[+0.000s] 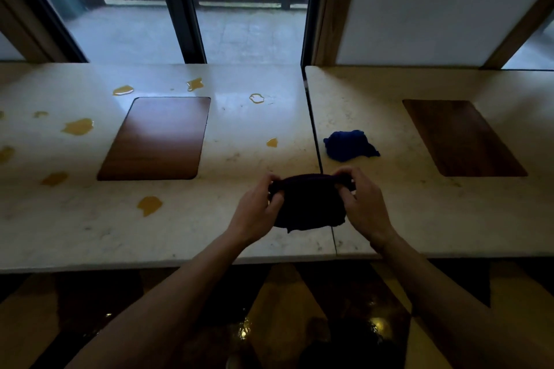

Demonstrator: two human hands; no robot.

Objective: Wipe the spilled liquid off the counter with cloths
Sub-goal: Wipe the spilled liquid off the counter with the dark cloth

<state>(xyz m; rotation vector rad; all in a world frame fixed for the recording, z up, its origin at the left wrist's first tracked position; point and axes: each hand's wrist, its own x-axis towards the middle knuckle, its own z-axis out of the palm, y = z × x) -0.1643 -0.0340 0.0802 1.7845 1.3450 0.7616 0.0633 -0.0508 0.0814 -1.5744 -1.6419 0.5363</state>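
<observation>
Both hands, left and right, pinch a dark cloth over the table's front edge. Beyond it lies a crumpled blue cloth; yellow puddles dot the left side.

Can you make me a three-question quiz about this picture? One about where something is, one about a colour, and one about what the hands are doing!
1. Where is the blue cloth?
A. on the right counter slab
B. on the floor
C. on the left wooden inset

2. What colour are the spilled puddles?
A. green
B. yellow-orange
C. purple

3. What are the hands doing?
A. resting flat on the counter
B. both holding a dark cloth
C. hanging at the sides

Answers: 1 A, it lies just right of the seam. 2 B, they look yellow-orange on the pale counter. 3 B, the left hand and right hand each grip an end of the dark cloth.
</observation>
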